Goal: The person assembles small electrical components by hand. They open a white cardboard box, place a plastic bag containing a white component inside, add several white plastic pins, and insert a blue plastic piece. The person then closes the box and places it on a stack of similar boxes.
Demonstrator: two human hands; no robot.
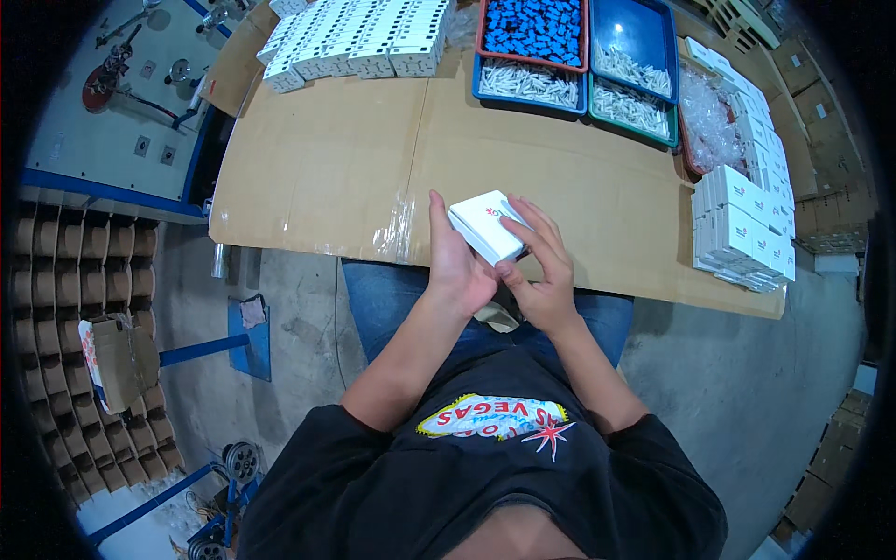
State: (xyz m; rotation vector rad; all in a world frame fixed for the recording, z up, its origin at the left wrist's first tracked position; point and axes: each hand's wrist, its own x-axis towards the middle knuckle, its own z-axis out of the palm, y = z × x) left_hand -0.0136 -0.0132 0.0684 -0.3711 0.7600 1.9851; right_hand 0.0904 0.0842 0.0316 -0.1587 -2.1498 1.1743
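A small white box point(487, 227) with a little printed mark on its top is held between my hands, just over the near edge of the table. My left hand point(457, 271) cradles it from the left and below, thumb stretched upward along its side; the other left fingers are hidden behind the box. On the opposite side, my right hand point(543, 266) grips the box, fingers bent over its right edge and the thumb near its lower corner.
The table is topped with brown cardboard point(317, 177). White boxes point(359, 42) stand in rows at the far left, with more stacked boxes point(742, 229) on the right. At the back are trays of blue pieces point(532, 28) and trays of white pieces point(527, 84). Clear plastic bags point(709, 117) lie beside them.
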